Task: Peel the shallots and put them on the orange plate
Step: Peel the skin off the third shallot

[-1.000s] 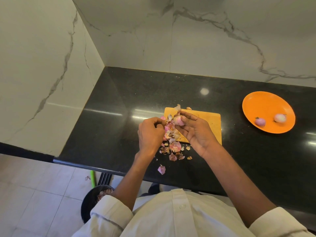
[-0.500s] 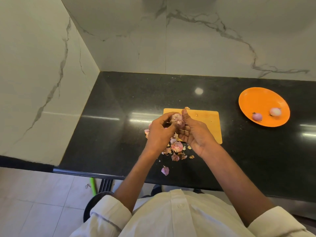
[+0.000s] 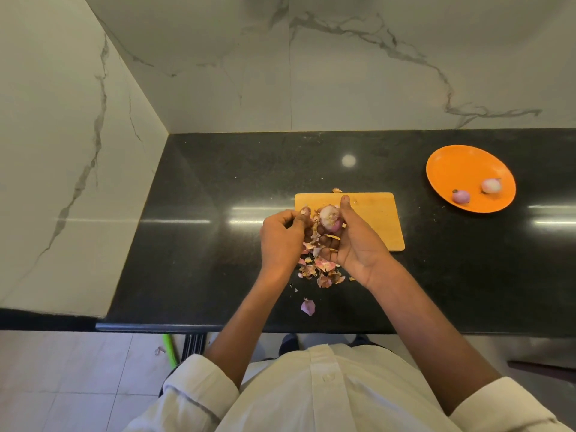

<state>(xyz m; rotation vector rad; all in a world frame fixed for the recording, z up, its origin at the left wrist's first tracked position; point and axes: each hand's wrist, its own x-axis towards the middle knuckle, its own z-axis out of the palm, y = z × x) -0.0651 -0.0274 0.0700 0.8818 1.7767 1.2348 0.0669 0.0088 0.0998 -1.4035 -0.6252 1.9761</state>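
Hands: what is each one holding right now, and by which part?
The right hand grips a shallot round its body, thumb on its far side. The left hand pinches a scrap of peel at its fingertips.

Single head-worn wide-angle view. Looked steeply down and forward from above black counter, close over cutting board near frame centre. Marble wall beyond counter; floor and own shirt front at bottom edge, nearer than counter.
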